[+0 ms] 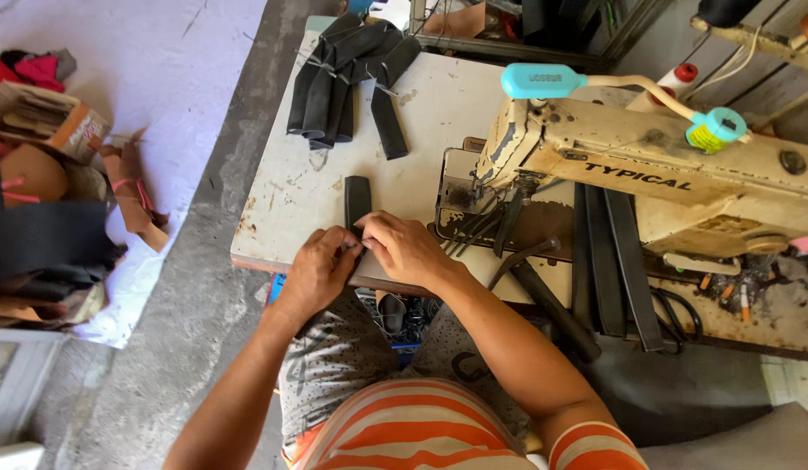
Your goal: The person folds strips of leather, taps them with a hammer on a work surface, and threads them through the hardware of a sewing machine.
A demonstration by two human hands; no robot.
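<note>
Both hands are meeting at the near edge of the desk [273, 187]. The left hand [318, 270] and the right hand [405, 251] are pinching the near end of a black strip [357, 200], fingertips pressed together over it. The strip is lying flat, running away from the hands toward the far side. A pile of black strips [352, 74] is sitting at the far end of the desk. A worn cream sewing machine [647, 174] is standing to the right, with more long black strips [608, 261] lying beneath its arm.
</note>
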